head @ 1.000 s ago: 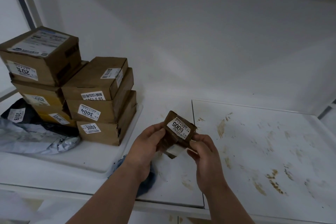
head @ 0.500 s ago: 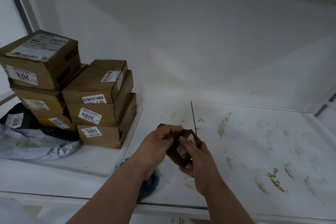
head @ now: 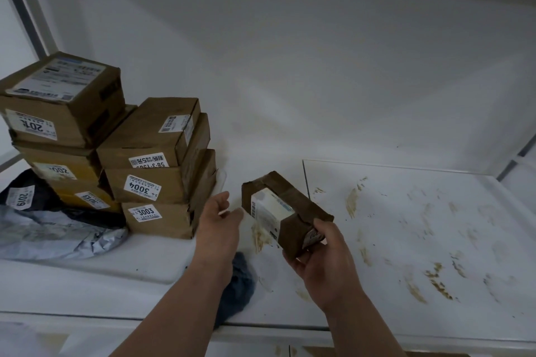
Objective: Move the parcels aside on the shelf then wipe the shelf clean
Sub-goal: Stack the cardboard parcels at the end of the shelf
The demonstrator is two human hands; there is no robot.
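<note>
The small brown parcel (head: pixel 285 213) is held above the stained shelf (head: pixel 412 229), right hand (head: pixel 324 262) fingers clamped on its near end. The left hand (head: pixel 219 222) hovers beside it, fingers apart. Stacked boxes (head: pixel 158 171) stand left; a dark cloth (head: pixel 236 287) lies beneath the left wrist.

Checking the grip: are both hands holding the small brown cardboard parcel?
No, only the right hand grips the small brown cardboard parcel; the left hand is open beside it.
</note>
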